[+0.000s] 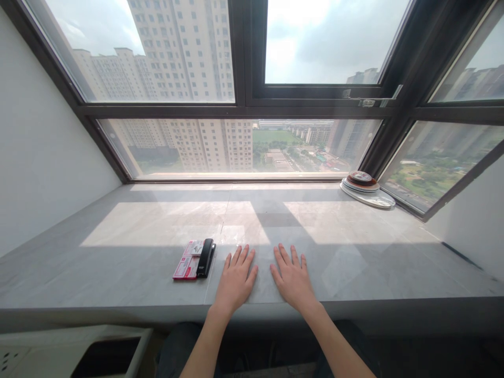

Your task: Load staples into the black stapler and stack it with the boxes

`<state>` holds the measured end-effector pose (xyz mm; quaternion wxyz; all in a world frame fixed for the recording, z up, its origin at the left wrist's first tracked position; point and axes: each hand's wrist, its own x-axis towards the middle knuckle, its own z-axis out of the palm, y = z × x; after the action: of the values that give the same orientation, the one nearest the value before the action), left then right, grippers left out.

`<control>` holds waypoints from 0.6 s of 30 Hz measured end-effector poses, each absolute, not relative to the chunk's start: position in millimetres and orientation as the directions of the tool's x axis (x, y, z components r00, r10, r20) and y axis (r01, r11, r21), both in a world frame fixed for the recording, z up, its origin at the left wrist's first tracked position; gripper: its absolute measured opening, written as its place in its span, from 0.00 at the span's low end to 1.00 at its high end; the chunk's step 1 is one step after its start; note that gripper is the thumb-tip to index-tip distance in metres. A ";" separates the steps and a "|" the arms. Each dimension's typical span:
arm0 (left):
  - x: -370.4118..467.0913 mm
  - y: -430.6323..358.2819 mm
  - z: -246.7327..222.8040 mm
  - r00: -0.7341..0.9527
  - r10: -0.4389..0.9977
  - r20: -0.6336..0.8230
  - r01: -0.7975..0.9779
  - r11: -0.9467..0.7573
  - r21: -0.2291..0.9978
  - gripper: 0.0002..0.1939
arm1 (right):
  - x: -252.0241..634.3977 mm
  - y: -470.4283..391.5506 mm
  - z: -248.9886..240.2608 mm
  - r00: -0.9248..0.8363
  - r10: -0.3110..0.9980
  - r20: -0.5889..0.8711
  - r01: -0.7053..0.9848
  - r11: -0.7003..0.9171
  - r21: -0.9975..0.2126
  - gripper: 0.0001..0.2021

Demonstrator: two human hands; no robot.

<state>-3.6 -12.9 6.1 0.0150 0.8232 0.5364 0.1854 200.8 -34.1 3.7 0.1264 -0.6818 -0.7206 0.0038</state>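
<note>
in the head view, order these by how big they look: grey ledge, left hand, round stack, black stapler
1. Grey ledge
2. Left hand and round stack: too close to rank; the stack lies farther off
3. Black stapler

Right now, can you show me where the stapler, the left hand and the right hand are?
Stapler [205, 258]: head view, on the middle of its black top.
Left hand [237, 276]: head view, on the back of the hand.
Right hand [292, 278]: head view, on the back of the hand.
</note>
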 end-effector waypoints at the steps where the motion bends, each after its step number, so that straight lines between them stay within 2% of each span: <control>1: -3.6 -13.0 6.3 0.356 0.888 0.290 0.877 -0.425 0.225 0.26 | 200.8 -34.3 4.0 -0.039 0.984 0.174 0.981 0.071 -0.179 0.29; 9: -3.6 -13.0 4.6 0.359 0.878 0.317 0.871 -0.437 0.225 0.26 | 200.5 -34.5 5.1 -0.039 0.983 0.181 0.976 0.076 -0.204 0.29; 18: -0.4 -13.4 -1.2 0.365 0.864 0.347 0.882 -0.440 0.167 0.27 | 197.4 -33.6 1.5 -0.014 0.976 0.217 0.971 0.065 -0.230 0.28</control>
<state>-0.4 -13.4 -1.2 -0.0236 0.8258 0.5287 0.1949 197.4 -33.6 1.5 0.1600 -0.6837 -0.7120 0.0079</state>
